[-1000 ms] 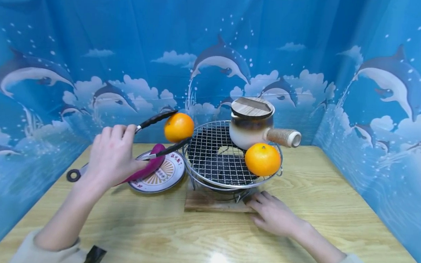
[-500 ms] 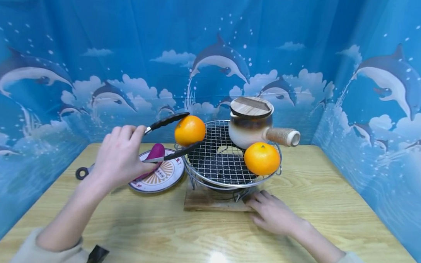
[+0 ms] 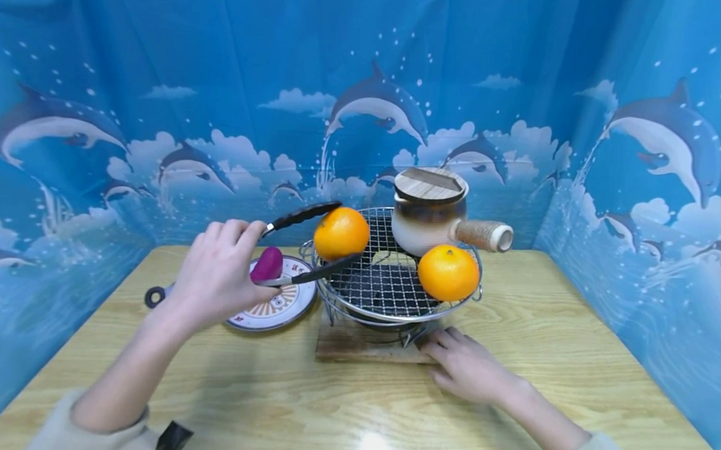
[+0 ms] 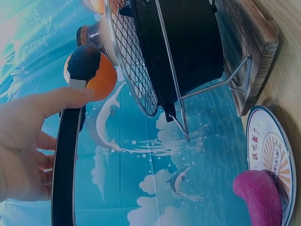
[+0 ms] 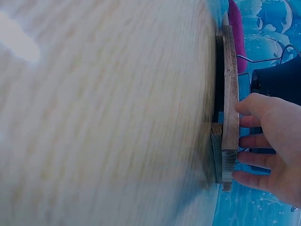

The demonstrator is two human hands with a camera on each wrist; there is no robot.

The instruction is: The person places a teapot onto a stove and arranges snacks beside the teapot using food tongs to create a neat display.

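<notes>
My left hand (image 3: pixel 220 273) grips black-handled metal tongs (image 3: pixel 304 214), whose ring end (image 3: pixel 154 297) sticks out behind the wrist. Between the tong tips is an orange (image 3: pixel 342 232); in the head view it overlaps the left edge of the round wire grill mesh (image 3: pixel 367 288). The left wrist view shows this orange (image 4: pixel 104 81) beside the mesh, with one tip across it. My right hand (image 3: pixel 469 364) touches the right end of the wooden board (image 3: pixel 362 351) under the grill. Its extended fingers meet the board's edge (image 5: pixel 230 94) in the right wrist view.
A second orange (image 3: pixel 448 273) sits at the mesh's front right. Behind it stands a pot (image 3: pixel 423 227) with a wooden lid, its wrapped handle (image 3: pixel 479 234) pointing right. Left of the grill, a curved purple vegetable (image 3: pixel 268 264) lies on a patterned plate (image 3: pixel 301 301). Dolphin-printed curtains (image 3: pixel 222 81) enclose the table.
My left hand has moved right with the tongs and orange, bringing the orange from left of the grill to over its left edge and slightly lower. My right hand has stayed put.
</notes>
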